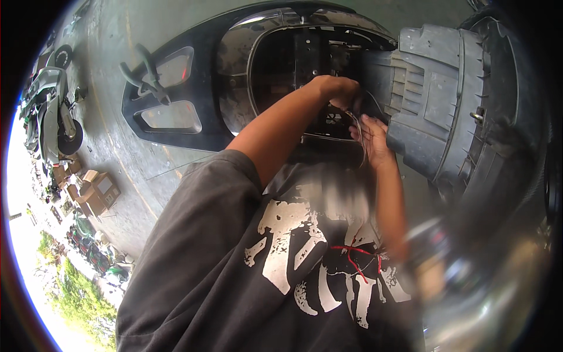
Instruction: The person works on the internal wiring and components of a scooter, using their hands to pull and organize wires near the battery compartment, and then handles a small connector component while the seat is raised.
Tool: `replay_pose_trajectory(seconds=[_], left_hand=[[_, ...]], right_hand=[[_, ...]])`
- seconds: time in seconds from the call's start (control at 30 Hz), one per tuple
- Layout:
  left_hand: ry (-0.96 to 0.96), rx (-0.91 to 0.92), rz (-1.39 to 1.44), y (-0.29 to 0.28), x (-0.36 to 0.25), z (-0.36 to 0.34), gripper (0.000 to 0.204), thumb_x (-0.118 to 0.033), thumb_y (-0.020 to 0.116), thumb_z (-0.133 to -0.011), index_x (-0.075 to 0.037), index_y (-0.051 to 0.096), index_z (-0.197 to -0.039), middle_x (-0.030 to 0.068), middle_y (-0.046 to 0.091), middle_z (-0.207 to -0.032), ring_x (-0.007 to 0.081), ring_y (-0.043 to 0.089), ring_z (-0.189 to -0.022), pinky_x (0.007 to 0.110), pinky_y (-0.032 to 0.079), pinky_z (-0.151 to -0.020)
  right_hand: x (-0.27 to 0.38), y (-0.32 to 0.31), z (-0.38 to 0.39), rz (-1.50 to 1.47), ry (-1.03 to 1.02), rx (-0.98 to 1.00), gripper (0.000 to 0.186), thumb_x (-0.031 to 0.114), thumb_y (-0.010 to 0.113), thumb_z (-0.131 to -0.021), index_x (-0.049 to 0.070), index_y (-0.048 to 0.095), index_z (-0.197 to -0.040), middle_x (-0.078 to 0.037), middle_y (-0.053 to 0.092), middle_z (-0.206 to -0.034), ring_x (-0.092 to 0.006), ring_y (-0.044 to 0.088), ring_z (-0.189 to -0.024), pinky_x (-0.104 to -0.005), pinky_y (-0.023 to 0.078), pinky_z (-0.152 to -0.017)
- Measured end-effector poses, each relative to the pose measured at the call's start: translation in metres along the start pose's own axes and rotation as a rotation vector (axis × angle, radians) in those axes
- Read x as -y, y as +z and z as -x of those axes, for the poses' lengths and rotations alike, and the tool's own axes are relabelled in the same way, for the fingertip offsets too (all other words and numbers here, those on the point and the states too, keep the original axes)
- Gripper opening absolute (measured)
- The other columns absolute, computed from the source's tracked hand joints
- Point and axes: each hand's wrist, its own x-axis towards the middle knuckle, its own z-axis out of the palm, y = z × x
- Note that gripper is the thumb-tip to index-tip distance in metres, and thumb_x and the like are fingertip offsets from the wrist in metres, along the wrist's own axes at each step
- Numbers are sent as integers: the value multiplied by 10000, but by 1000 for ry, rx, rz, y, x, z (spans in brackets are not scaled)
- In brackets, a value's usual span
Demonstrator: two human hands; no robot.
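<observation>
Right hand [373, 136] grasps thin wires [365, 151] at right end of oval compartment [272, 82]; left hand [341, 92] over that end, curled, contents indeterminable. Pliers [156, 88] left of compartment.

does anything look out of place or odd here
Yes, the pliers lie loose on the black panel, partly over an opening, away from the left hand and right hand; they look out of place and might slip off. No clear spill or damage shows; the picture's lower right is too blurred.
</observation>
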Motion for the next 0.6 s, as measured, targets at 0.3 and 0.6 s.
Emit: replay_pose_trajectory(seconds=[0.3, 0.6], left_hand=[[-30, -182, -109, -4, -6, 9, 226, -72, 609, -789, -137, 698, -986, 87, 690, -1009, 272, 657, -977, 382, 529, -805], [-92, -477, -331, 19, -14, 42, 213, -137, 495, -885, -112, 606, -1066, 148, 646, -949, 314, 631, -948, 418, 479, -835]], right_hand=[[3, 6, 6, -56, 81, 86, 261, 276, 642, -904, 38, 598, -1001, 44, 427, -596, -44, 363, -448, -185, 270, -388], [-6, -1, 4, -127, 61, 16, 235, 236, 570, -943, 16, 597, -1020, 77, 285, -534, -22, 251, -419, -191, 198, -379]])
